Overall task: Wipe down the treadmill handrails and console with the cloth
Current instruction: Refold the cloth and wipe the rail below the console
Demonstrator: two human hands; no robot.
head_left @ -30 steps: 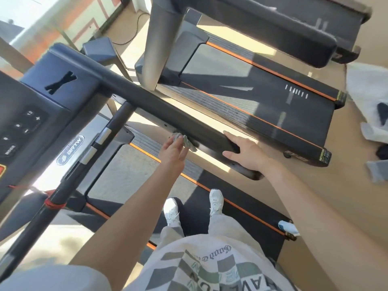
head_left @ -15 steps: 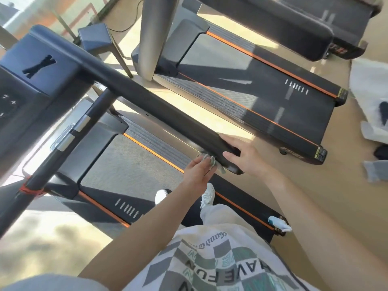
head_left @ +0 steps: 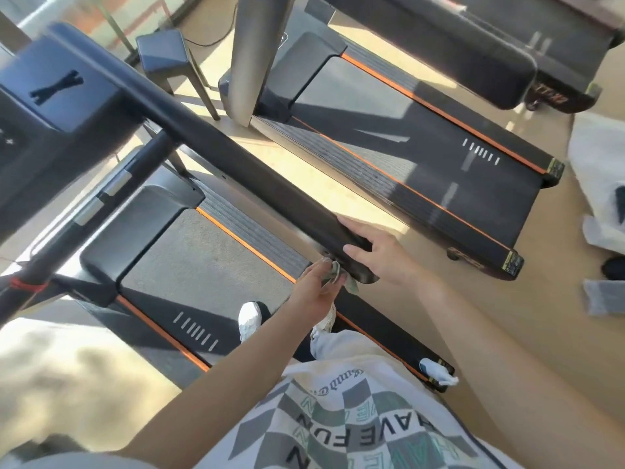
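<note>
The cloth (head_left: 339, 273) sits bunched in our left hand (head_left: 314, 286), fingers curled round it, pressed against the inner side of the handrail (head_left: 236, 164) near its end. Our right hand (head_left: 380, 253) grips that end, fingers over the top. We stand on the treadmill belt (head_left: 203, 262) below.

A neighbouring treadmill (head_left: 422, 157) is standing on the tan floor (head_left: 541, 333), its orange-edged belt lying half in sun and half in shadow, and a third treadmill (head_left: 473, 52) is sitting beyond it along the top edge. A dark square stool (head_left: 162, 52) is standing near a black cable (head_left: 216, 42) trailing across the floor. At the right edge a white sheet (head_left: 595, 154), a dark lump (head_left: 614, 267) and a grey folded piece (head_left: 605, 296) are lying on the floor.
</note>
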